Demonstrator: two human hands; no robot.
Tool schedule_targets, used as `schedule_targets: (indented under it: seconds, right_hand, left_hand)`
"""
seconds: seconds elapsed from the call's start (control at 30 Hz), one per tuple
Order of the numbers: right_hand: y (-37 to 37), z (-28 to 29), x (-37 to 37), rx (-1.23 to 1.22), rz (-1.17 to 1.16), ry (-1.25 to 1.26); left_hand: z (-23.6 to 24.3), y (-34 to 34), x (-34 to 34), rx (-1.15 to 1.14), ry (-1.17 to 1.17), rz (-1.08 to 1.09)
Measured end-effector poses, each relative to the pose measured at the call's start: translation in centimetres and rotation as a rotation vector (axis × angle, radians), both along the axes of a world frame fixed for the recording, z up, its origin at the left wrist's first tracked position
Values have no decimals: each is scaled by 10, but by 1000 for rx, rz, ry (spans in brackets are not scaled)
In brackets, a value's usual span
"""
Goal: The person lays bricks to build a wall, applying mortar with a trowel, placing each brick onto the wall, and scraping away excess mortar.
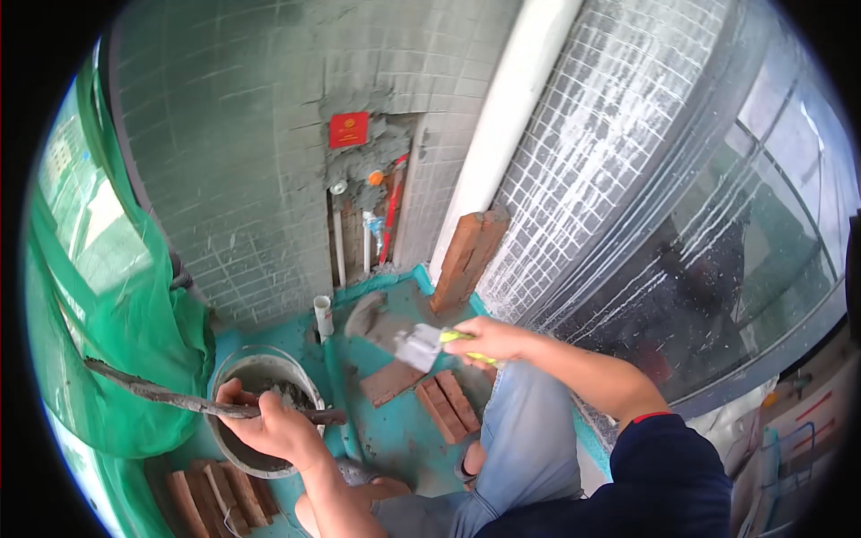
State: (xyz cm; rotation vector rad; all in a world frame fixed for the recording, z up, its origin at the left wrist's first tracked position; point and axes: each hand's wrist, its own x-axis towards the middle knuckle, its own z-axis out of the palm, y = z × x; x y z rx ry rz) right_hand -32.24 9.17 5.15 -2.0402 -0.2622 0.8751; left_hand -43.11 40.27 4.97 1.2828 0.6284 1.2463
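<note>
My left hand (278,429) is closed around a long, thin, dark strip (148,387) caked with what looks like mortar. I cannot tell what the strip is made of. It lies across the top of a mortar bucket (312,381), and grey mix shows inside. My right hand (493,341) grips the yellow-green handle of a trowel (421,348). The trowel's blade points left and is smeared by motion. A grey lump of mortar (366,316) appears at its far end. Below the trowel, a flat brick (391,383) lies beside two red bricks (447,406) on the green-coated floor.
Upright bricks (468,258) lean in the corner by a white pipe (507,117). A short white pipe stub (323,316) rises near the bucket. Several bricks (220,498) lie at lower left. Green netting (134,359) hangs left; exposed pipes (366,242) fill a wall recess.
</note>
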Motion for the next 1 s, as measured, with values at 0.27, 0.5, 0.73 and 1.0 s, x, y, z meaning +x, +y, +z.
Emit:
schedule_targets:
  seconds: [0.27, 0.5, 0.73, 1.0]
  right_hand:
    - [-135, 120, 38, -172, -447, 10]
    - [-157, 171, 176, -169, -370, 93]
    - [-138, 174, 210, -309, -458, 85]
    - [-136, 177, 215, -367, -351, 103]
  left_hand:
    - [-5, -27, 14, 57, 49, -68]
    - [-12, -44, 33, 43, 28, -138]
    - [-14, -47, 35, 220, 165, -70]
    - [-5, -53, 40, -57, 91, -184]
